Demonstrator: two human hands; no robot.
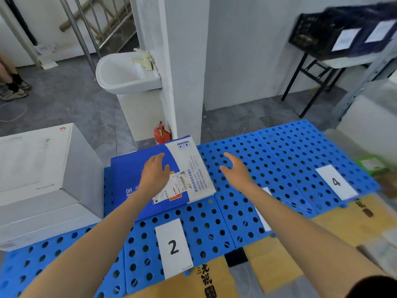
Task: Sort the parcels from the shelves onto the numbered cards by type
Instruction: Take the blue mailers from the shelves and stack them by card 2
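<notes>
Blue perforated panels (290, 151) are filling the view. The left hand (154, 175) is resting flat, fingers straight, on a flat blue mailer (129, 168) lying just beyond card 2 (174, 247). The right hand (236, 168) is hovering open beside it, holding nothing. The mailer is looking light, thin and bendy, likely best pinched at an edge. Its white panel (193, 166) is showing blue Chinese print and a barcode label (182, 177). Card 4 (336, 181) is lying farther right.

Two flat parcels lie behind card 2 (174, 248) on the blue perforated panels (290, 151).
A blue mailer (137, 168) lies flat, and a white-and-blue envelope (197, 175) overlaps its right edge, both slightly skewed. Card 4 (336, 181) sits well to the right, and a third card (263, 220) between them is partly hidden.
</notes>
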